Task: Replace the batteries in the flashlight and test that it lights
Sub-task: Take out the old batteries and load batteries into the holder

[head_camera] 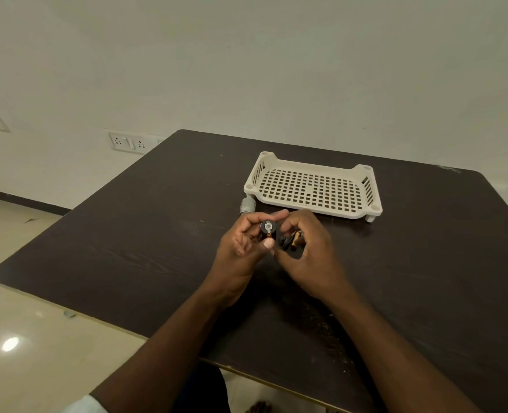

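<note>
My left hand (242,242) holds a small black battery holder (268,229) upright between thumb and fingers, its metal contact end facing up. My right hand (304,245) is curled over the table just right of it, with its fingertips near the holder's top. Under the right palm I see loose batteries (295,238), brown and black; whether the hand grips them I cannot tell. A grey flashlight part (247,205) lies on the table just beyond my left hand, partly hidden by the fingers.
A cream perforated plastic tray (313,186) stands on short legs behind my hands on the dark brown table (142,248). The table's left edge drops to a shiny tiled floor. Wall sockets (127,141) sit at the far left.
</note>
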